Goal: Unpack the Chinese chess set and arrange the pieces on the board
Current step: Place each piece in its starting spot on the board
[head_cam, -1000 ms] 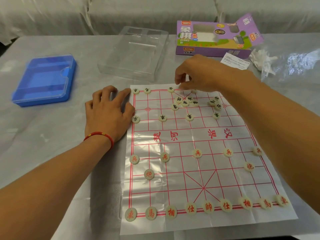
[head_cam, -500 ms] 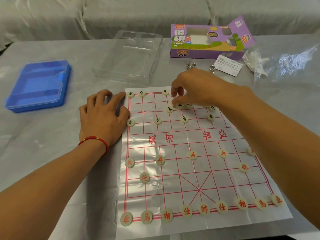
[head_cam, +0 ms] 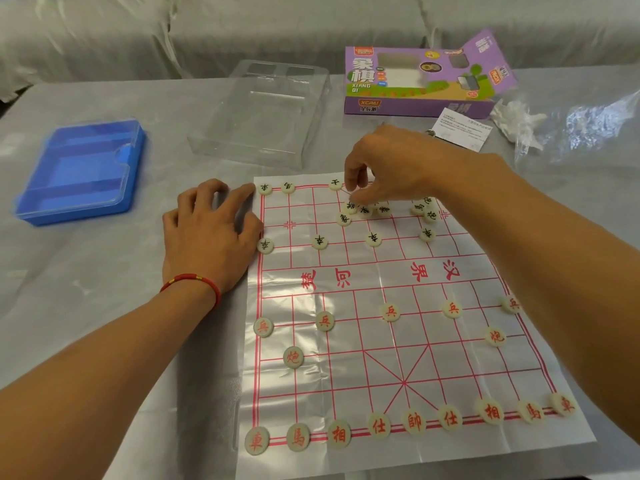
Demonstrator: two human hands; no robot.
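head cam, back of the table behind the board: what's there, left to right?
blue tray → clear plastic lid → purple Xiangqi box → white leaflet → crumpled white wrapper → clear plastic bag

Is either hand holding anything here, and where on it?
The left hand holds nothing; it lies flat at the board's edge. The right hand's fingertips reach into loose black pieces; a grip cannot be told.

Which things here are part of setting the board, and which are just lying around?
In play: board, loose black pieces, placed red pieces, right hand, left hand.
Lying about: purple box, clear lid, blue tray, leaflet.
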